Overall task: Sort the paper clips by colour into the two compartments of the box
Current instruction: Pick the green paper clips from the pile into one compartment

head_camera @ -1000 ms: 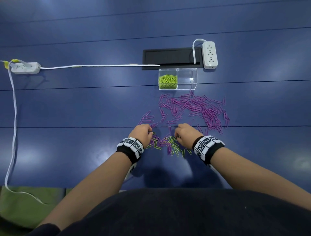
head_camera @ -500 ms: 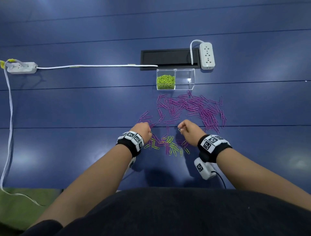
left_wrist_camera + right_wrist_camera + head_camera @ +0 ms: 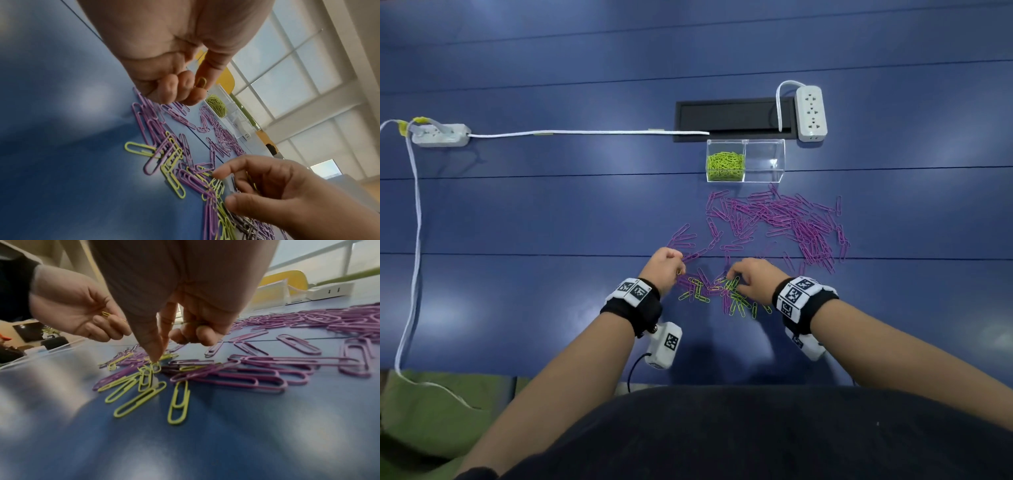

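Note:
A clear two-compartment box [image 3: 745,142] stands at the back; its left compartment holds green clips [image 3: 725,166], its right compartment [image 3: 765,159] looks bare. Purple clips [image 3: 774,219] lie spread in front of the box. A small mixed pile of green and purple clips [image 3: 709,293] lies between my hands. My left hand [image 3: 678,269] hovers at the pile's left edge, fingers curled, pinching a green clip [image 3: 201,82]. My right hand [image 3: 734,279] reaches down into the pile; its thumb and forefinger [image 3: 156,358] pinch a green clip [image 3: 155,367] on the table, and its curled fingers hold more green clips.
A white power strip [image 3: 811,113] and a black cable hatch [image 3: 729,118] lie behind the box. Another power strip [image 3: 440,135] with a white cord sits far left. A green cloth [image 3: 431,411] covers the near left corner.
My right hand, raised half a second ago, has come back down onto the mixed pile. My left hand stays at the pile's left edge with its clip.

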`<state>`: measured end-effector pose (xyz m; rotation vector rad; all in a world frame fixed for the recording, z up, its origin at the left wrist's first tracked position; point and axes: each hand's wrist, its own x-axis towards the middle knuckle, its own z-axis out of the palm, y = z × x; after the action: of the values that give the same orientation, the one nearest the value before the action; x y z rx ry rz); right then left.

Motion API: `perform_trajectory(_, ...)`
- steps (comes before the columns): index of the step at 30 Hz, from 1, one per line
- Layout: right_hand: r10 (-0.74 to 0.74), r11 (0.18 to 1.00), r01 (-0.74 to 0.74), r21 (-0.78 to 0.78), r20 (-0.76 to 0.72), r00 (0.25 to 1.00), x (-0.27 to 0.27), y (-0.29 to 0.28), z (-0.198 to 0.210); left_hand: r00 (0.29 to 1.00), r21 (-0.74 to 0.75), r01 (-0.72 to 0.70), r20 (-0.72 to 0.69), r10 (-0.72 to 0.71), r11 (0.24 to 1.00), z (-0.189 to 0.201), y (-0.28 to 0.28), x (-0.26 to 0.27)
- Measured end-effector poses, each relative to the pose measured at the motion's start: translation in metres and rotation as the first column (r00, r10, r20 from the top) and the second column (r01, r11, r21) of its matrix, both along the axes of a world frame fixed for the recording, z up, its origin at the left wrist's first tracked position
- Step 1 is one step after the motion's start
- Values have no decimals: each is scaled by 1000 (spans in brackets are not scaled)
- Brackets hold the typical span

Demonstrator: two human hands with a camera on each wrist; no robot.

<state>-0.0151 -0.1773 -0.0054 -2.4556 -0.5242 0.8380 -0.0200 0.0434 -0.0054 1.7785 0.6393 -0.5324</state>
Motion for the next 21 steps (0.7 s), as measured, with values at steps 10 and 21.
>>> perform_trajectory(10, 96, 989, -86, -122, 81, 992, -8, 9, -10, 995, -171, 29, -92, -46, 985, 1, -4, -19)
perform_trajectory(21, -172, 984, 173, -35, 34, 984, -13, 5, -9, 907, 436, 379, 3, -422, 817, -18, -10, -33)
